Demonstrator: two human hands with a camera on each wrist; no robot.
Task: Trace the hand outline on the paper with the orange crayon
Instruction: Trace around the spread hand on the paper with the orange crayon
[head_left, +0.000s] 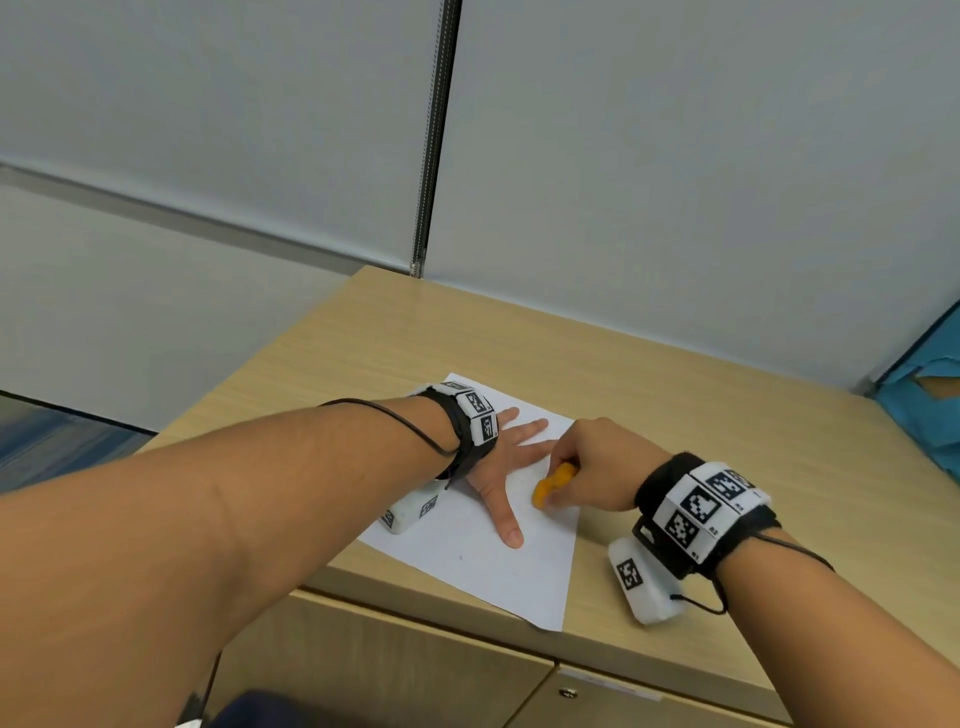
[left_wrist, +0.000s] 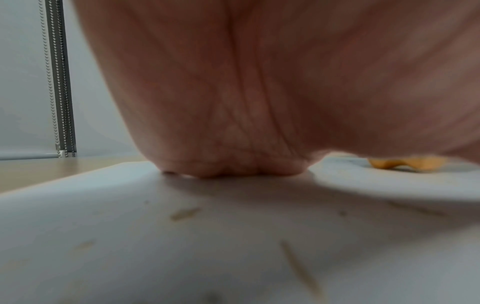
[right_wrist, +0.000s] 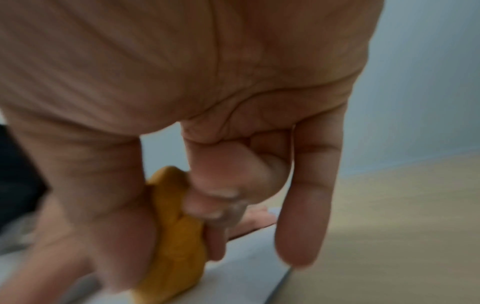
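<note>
Left hand (head_left: 501, 457) flat, fingers spread on white paper sheet (head_left: 483, 566); right hand (head_left: 597, 462) grips chunky orange crayon (head_left: 553, 483), tip on paper.

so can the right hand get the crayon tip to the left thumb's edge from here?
Probably yes. The right hand grips the orange crayon just beside the left hand, lying flat on the paper; nothing lies between them.

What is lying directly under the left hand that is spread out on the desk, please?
The left hand rests flat on the white paper, which lies on the wooden desk. Whatever is on the paper beneath the palm is covered.
</note>
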